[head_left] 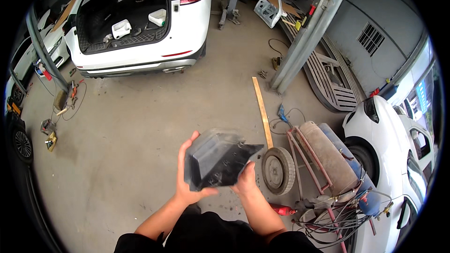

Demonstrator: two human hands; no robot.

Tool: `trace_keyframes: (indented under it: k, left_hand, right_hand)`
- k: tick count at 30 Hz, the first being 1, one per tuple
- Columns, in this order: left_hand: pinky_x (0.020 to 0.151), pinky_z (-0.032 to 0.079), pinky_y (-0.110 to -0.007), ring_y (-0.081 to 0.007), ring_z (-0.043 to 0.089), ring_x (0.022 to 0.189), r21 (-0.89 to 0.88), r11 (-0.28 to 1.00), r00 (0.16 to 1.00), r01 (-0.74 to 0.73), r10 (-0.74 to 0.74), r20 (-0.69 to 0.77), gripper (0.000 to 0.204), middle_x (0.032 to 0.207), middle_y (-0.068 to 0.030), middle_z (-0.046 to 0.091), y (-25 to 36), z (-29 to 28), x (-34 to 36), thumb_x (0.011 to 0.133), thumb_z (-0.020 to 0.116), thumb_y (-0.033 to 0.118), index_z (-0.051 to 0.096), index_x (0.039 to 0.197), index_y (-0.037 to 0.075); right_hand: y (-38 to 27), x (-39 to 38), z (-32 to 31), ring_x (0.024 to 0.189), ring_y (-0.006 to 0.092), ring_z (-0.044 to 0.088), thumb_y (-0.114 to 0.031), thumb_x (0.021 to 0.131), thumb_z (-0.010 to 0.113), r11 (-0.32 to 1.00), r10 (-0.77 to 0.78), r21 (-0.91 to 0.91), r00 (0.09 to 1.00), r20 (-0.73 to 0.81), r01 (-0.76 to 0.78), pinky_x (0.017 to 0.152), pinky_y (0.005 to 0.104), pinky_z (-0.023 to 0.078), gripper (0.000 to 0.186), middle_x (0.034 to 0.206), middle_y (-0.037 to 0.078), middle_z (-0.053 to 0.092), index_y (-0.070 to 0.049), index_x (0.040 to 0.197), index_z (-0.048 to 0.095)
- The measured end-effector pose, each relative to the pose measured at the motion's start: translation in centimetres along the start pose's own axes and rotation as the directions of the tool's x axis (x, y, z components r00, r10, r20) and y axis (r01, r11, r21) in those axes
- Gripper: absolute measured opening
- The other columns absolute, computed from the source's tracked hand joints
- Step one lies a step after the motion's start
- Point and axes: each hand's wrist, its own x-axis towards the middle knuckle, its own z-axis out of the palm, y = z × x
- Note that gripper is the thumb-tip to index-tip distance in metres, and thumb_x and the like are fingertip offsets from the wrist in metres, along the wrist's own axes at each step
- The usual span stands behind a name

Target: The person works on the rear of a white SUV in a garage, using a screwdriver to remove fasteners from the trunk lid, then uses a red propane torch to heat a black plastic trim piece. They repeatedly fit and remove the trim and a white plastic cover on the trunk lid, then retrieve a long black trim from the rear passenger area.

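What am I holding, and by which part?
A black plastic piece, your left grip on its left side and your right grip on its lower right edge.

Tan floor [117,136], wooden plank [262,110], blue object [281,113]

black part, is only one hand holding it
No, the left hand grips the black part at its left side while the right hand holds its lower right edge.
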Motion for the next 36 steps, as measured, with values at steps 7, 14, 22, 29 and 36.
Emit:
trace_keyframes:
  k: [7,14,22,29,36]
  left_hand:
    - [0.11,0.029,-0.055,-0.0402,0.023,0.14,0.096,0.978,0.973,-0.183,0.166,0.162,0.133,0.154,-0.0227,0.006,-0.3,-5.5,7.2,0.054,0.094,0.037,0.001,0.147,0.016]
    - [0.109,0.031,-0.053,-0.0444,0.022,0.14,0.353,0.84,0.907,-0.412,0.34,0.249,0.123,0.15,-0.0312,0.013,-4.8,-6.7,17.9,0.061,0.092,0.026,0.005,0.148,0.019]
    - [0.109,0.032,-0.051,-0.0421,0.027,0.138,0.539,0.752,0.922,-0.38,0.352,0.161,0.121,0.15,-0.0236,0.02,-13.1,-3.5,31.5,0.063,0.09,0.032,0.005,0.148,0.022]
    - [0.108,0.031,-0.053,-0.0432,0.03,0.137,0.609,0.755,0.964,-0.242,0.256,0.065,0.122,0.149,-0.0217,0.023,-18.4,-2.6,40.9,0.063,0.089,0.036,0.004,0.149,0.022]
    - [0.106,0.033,-0.055,-0.045,0.035,0.133,0.582,0.806,0.994,-0.108,0.102,0.044,0.119,0.146,-0.0266,0.03,-26.0,-4.6,47.5,0.065,0.088,0.034,0.006,0.15,0.018]
  right_hand:
    - [0.6,9.7,-0.5,0.133,0.0334,0.037,-0.078,0.069,0.06,0.993,0.102,-0.067,0.982,0.157,-0.092,0.106,0.0522,0.035,0.106,0.146,0.016,0.035,-0.007,0.144,0.033]
    - [-1.8,22.7,-1.9,0.133,0.0361,0.037,-0.074,0.068,0.065,0.957,-0.008,0.252,0.851,0.525,-0.146,0.106,0.0551,0.034,0.105,0.148,0.014,0.035,-0.01,0.145,0.033]
    - [-5.1,39.2,-13.1,0.125,0.0337,0.047,-0.056,0.064,0.076,0.81,-0.026,0.465,0.771,0.637,-0.357,0.101,0.0505,0.041,0.1,0.139,0.017,0.045,-0.004,0.14,0.038]
    - [-6.6,50.3,-21.4,0.116,0.0318,0.055,-0.04,0.062,0.082,0.759,0.051,0.478,0.772,0.633,-0.442,0.096,0.0467,0.047,0.093,0.13,0.019,0.053,0.002,0.135,0.042]
    - [-9.9,59.2,-25.5,0.115,0.0317,0.055,-0.039,0.066,0.079,0.754,-0.015,0.535,0.806,0.592,-0.38,0.096,0.0472,0.047,0.086,0.129,0.018,0.053,0.001,0.134,0.044]
